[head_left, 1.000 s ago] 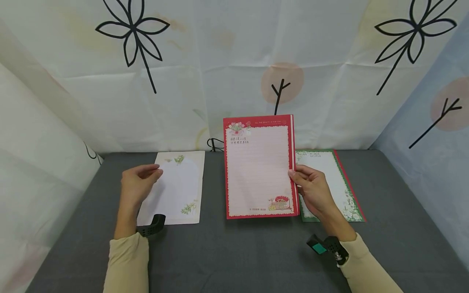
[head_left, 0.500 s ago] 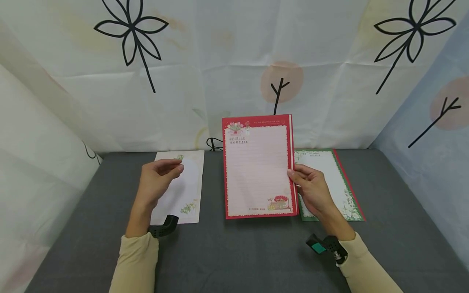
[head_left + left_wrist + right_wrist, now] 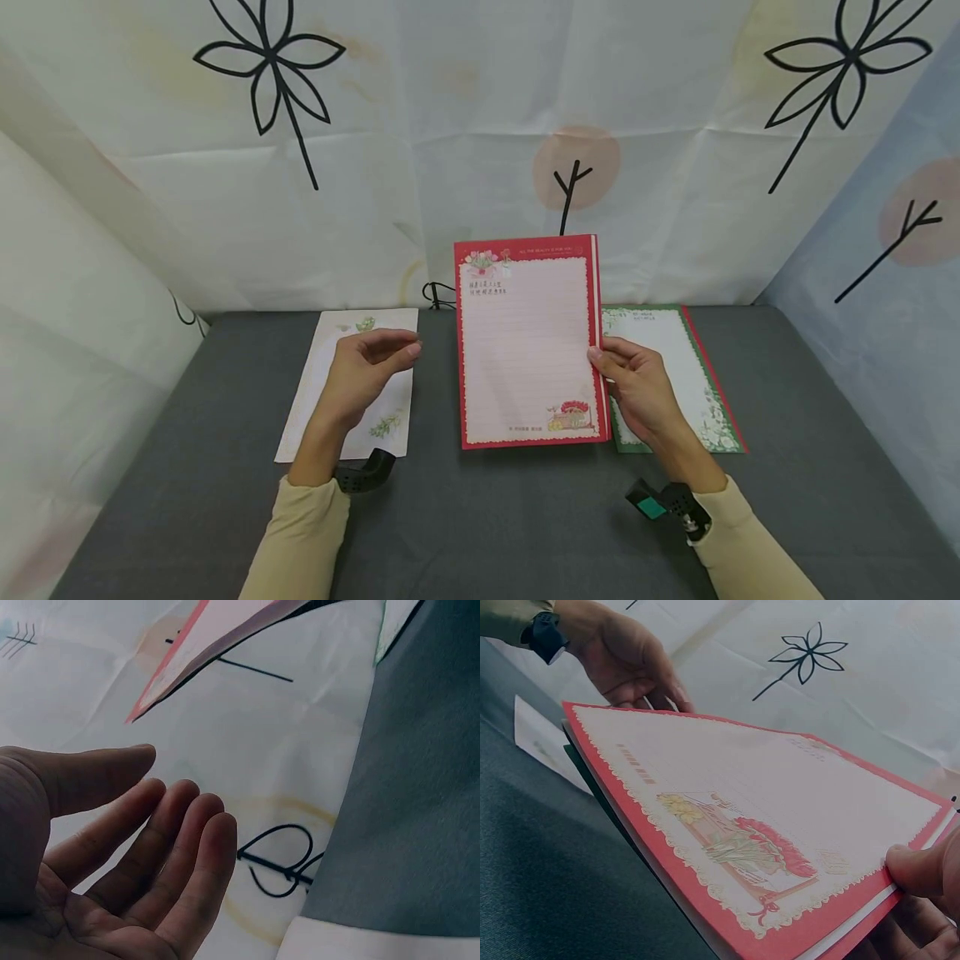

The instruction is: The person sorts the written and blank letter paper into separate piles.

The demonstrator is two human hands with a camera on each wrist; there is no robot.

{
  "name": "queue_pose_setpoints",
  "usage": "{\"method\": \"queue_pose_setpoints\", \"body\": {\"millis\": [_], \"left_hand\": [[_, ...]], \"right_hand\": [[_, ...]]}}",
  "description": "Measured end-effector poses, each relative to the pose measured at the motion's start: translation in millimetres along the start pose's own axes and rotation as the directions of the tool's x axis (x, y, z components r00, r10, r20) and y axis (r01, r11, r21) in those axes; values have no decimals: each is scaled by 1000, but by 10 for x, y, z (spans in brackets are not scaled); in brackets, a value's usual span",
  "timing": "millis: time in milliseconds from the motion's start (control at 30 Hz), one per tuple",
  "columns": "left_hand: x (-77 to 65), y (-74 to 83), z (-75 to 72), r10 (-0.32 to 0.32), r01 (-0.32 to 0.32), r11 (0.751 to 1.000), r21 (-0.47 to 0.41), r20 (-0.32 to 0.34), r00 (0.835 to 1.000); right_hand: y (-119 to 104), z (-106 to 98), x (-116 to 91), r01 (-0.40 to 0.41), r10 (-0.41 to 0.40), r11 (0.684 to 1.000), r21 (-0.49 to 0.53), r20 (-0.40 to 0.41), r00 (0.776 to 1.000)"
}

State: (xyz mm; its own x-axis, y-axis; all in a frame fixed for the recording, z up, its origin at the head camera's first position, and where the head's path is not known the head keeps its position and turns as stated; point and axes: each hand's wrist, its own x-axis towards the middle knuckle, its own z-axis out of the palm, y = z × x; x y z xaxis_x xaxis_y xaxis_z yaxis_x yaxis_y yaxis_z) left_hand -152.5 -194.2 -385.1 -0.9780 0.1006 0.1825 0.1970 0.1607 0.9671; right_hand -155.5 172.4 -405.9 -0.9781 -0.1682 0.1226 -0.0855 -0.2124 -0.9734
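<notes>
A red-bordered letter pad (image 3: 525,350) with lined paper and flower drawings is held up above the table, its right edge pinched by my right hand (image 3: 647,387). The thumb (image 3: 919,868) lies on the front, and the other fingers go behind. Between the pad and the left-hand sheet hovers my left hand (image 3: 360,375), holding nothing. Its fingers (image 3: 202,855) are loosely bent, with the thumb apart from them. Below that hand lies a cream sheet (image 3: 393,387) with green leaf prints, partly covered by the hand. A green-bordered pad (image 3: 678,337) lies partly hidden behind the red one.
Dark grey cloth (image 3: 480,525) covers the table. Behind it hangs a pale curtain (image 3: 480,100) with plant drawings, and another fabric panel (image 3: 885,275) stands on the right. Each wrist wears a black device (image 3: 367,472).
My left hand has moved right across the cream sheet, closer to the red letter pad. The right hand and the red pad have stayed almost still.
</notes>
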Motion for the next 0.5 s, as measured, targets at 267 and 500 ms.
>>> {"method": "queue_pose_setpoints", "body": {"millis": [267, 500], "left_hand": [[1, 9, 162, -10, 18, 995, -102, 76, 997], [8, 5, 270, -51, 63, 992, -107, 112, 992]], "right_hand": [[-7, 18, 1, -4, 4, 1000, -7, -6, 1000], [-10, 47, 1, -10, 10, 1000, -20, -22, 1000]]}}
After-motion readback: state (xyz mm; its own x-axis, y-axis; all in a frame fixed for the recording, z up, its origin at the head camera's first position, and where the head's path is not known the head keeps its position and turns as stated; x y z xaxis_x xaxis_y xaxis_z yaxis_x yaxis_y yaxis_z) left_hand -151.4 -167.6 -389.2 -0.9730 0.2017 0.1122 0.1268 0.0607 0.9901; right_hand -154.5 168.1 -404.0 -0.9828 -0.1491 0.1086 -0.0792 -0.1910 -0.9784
